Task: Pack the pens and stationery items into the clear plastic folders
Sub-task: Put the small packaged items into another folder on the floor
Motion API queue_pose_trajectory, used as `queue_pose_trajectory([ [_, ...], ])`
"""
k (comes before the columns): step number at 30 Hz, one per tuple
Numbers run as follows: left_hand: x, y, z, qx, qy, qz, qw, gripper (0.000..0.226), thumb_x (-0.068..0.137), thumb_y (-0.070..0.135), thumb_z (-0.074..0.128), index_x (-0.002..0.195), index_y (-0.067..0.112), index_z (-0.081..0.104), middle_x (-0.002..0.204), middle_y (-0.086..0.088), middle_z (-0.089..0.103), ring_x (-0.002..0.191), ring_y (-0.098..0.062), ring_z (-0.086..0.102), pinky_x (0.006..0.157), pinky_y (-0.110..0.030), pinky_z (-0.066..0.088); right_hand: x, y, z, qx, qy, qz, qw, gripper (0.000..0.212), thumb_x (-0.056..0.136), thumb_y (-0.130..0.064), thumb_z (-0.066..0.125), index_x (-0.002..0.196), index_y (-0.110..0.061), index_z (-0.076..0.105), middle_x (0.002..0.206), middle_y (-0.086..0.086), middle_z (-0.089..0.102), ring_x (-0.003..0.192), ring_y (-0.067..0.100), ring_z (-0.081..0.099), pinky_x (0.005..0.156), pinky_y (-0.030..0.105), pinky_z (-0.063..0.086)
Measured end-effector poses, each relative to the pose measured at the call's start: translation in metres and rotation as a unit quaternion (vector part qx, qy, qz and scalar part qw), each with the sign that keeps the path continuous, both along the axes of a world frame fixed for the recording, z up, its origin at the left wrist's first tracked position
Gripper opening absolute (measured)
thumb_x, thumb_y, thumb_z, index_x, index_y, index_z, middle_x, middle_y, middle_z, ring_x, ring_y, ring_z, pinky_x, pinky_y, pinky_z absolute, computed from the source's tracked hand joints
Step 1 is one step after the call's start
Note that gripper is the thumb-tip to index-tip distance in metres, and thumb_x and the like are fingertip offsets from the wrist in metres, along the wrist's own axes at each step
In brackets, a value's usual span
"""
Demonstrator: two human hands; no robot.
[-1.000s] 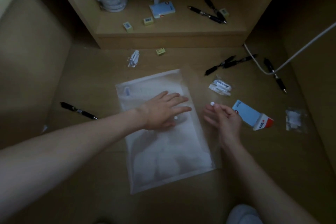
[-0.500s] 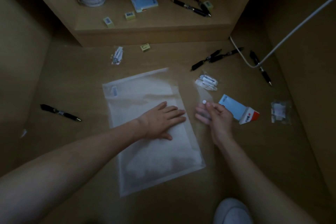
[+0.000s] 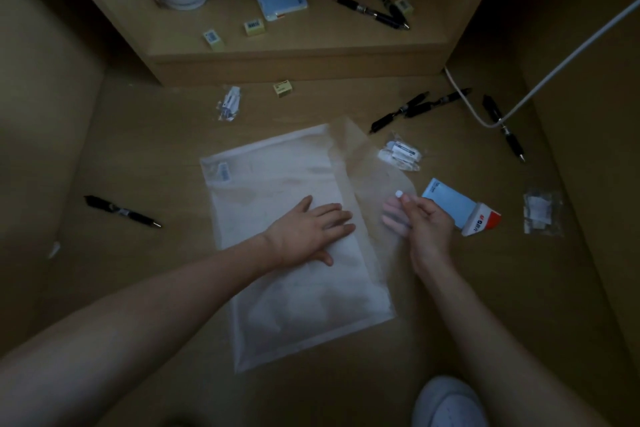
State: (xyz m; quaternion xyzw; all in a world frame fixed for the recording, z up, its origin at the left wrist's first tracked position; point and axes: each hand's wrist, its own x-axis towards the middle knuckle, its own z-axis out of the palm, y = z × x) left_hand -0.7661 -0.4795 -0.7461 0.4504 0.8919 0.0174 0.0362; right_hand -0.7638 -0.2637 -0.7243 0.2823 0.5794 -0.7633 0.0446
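Dim wooden floor (image 3: 145, 156) below a low shelf (image 3: 311, 55) serves as the work surface. At far left a pen (image 3: 123, 211) lies loose. Left hand (image 3: 308, 230), fingers spread flat, presses down the folder (image 3: 287, 253); its contents cannot be made out through the cloudy plastic. Right hand (image 3: 424, 218) pinches the snap (image 3: 399, 193) on the folder's flap (image 3: 374, 177), lifted open. Judged step: opening the folder; next, gather the pens (image 3: 419, 109) and the blue pack (image 3: 457, 206) nearby.
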Motion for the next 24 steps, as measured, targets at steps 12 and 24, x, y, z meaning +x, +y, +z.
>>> queue_pose_trajectory([
  [12, 0.007, 0.003, 0.008, 0.030, 0.090, 0.009, 0.995, 0.062, 0.054, 0.063, 0.079, 0.094, 0.018, 0.067, 0.101, -0.006, 0.064, 0.100, -0.024, 0.053, 0.091, -0.048, 0.040, 0.002, -0.001, -0.003, -0.005, 0.016, -0.012, 1.000, 0.009, 0.092, -0.007, 0.058, 0.086, -0.008, 0.064, 0.071, 0.001, 0.072, 0.067, 0.012, 0.070, 0.056, 0.022, 0.056],
  [24, -0.015, 0.012, 0.037, 0.038, 0.124, -0.096, 0.987, 0.041, 0.062, 0.051, 0.078, 0.080, 0.018, 0.063, 0.071, -0.002, 0.060, 0.071, -0.022, 0.062, 0.092, -0.041, 0.042, 0.001, 0.003, 0.003, 0.030, 0.026, 0.017, 0.999, 0.007, 0.091, -0.008, 0.059, 0.087, -0.006, 0.064, 0.078, 0.006, 0.071, 0.067, 0.012, 0.070, 0.055, 0.021, 0.056],
])
